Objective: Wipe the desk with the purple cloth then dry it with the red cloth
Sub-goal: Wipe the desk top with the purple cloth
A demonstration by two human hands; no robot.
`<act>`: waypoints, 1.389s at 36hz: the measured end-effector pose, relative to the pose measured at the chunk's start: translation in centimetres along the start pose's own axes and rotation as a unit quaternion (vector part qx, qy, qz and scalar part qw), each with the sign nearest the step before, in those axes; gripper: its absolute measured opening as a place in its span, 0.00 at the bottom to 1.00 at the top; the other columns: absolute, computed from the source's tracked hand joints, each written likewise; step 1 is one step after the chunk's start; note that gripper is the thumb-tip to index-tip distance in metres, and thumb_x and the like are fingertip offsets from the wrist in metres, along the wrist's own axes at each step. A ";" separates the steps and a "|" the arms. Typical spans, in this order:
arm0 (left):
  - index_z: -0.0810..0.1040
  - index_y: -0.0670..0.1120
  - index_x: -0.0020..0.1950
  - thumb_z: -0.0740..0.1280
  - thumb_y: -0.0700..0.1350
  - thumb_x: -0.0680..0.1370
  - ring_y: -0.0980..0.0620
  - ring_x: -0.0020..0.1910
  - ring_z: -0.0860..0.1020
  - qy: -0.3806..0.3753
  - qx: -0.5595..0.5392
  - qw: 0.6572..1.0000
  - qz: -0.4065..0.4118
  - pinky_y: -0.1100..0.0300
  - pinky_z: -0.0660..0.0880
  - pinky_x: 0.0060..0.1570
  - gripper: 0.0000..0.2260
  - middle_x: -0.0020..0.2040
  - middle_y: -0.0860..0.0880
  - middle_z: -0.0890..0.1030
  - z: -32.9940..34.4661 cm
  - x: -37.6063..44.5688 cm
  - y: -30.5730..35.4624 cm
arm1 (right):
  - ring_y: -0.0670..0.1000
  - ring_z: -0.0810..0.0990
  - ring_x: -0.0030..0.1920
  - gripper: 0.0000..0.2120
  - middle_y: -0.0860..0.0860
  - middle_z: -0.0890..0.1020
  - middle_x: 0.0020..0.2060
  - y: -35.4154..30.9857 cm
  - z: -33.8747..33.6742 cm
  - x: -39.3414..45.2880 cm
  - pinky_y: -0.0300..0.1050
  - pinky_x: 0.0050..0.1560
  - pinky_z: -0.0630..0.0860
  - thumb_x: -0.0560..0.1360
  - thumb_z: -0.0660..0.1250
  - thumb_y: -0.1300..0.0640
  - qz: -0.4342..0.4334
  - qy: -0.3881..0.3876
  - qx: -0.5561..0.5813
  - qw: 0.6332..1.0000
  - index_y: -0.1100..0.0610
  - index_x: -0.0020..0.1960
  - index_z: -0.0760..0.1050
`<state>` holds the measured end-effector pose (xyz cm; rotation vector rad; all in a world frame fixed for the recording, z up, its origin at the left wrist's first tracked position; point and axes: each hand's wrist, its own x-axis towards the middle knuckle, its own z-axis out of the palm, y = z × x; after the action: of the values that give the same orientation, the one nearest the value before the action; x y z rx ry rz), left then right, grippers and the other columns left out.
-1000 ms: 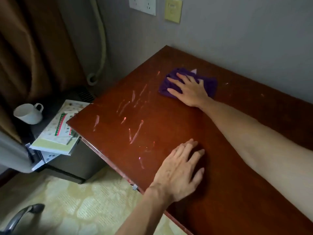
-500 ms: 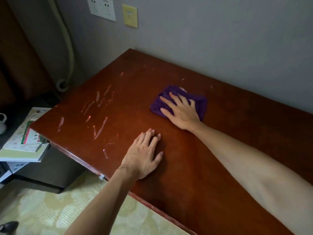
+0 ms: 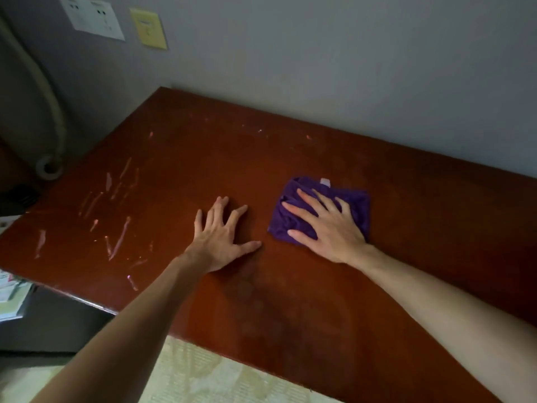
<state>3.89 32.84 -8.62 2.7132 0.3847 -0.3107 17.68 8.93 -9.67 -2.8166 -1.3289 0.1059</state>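
Right hand laid flat on the purple cloth, fingers straight and spread, palm pressing the bunched fabric against the desk. Cloth crumpled into a rough square, lying on the desk right of centre, about midway between the front edge and the wall; a small pale tag sticking out at its far edge. Left hand resting palm down on bare wood just beside the cloth, not touching it, fingers straight and fanned apart, thumb pointing toward the cloth, holding nothing. Both forearms bare, reaching in from the near edge. Reddish-brown desk top, glossy, pushed against a grey wall at the back. Pale pinkish streaks and smears scattered over the left part of the desk, well apart from the cloth, with a few small specks farther back. On the wall at upper left, a white socket plate and just beside it a yellowish switch plate. A pale hose running down the wall at far left, ending in a ring-like fitting near the desk's left edge. Papers or booklets partly visible below the desk's left corner, cut off by the frame edge. Light patterned floor below the front edge.
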 end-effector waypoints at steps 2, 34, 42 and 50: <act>0.45 0.66 0.77 0.59 0.78 0.66 0.49 0.78 0.33 -0.041 -0.004 0.999 -0.007 0.39 0.32 0.73 0.44 0.80 0.50 0.38 -1.0 0.8 -0.4 | 0.53 0.53 0.82 0.34 0.45 0.55 0.83 1.6 -0.6 3.4 0.65 0.76 0.55 0.77 0.41 0.24 -0.007 -0.002 0.003 1.000 0.32 0.80 0.52; 0.46 0.65 0.77 0.44 0.70 0.76 0.54 0.79 0.39 -0.032 0.007 0.999 0.003 0.44 0.36 0.74 0.30 0.80 0.54 0.41 -2.4 2.8 -3.6 | 0.54 0.62 0.80 0.27 0.46 0.57 0.83 -2.0 0.0 1.1 0.61 0.73 0.62 0.84 0.48 0.37 -0.093 0.026 0.001 0.995 0.37 0.82 0.53; 0.44 0.66 0.77 0.45 0.66 0.80 0.50 0.79 0.41 -0.006 0.060 0.998 -0.032 0.46 0.39 0.75 0.26 0.80 0.50 0.42 -5.1 3.2 -9.8 | 0.53 0.60 0.81 0.31 0.45 0.55 0.83 -4.1 -0.8 -2.4 0.65 0.71 0.67 0.81 0.54 0.30 -0.201 -0.050 -0.009 0.978 0.34 0.82 0.52; 0.46 0.64 0.78 0.43 0.65 0.82 0.53 0.80 0.46 0.130 0.062 0.989 -0.026 0.51 0.41 0.78 0.24 0.80 0.49 0.49 -3.4 5.0 -10.3 | 0.52 0.46 0.83 0.31 0.42 0.49 0.83 -5.0 -1.7 18.6 0.78 0.74 0.48 0.78 0.43 0.26 -0.159 -0.050 0.008 0.986 0.28 0.79 0.47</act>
<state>5.97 44.45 -10.39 2.8779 0.5244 0.0077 25.75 26.46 -8.66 -2.5740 -1.7701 0.2514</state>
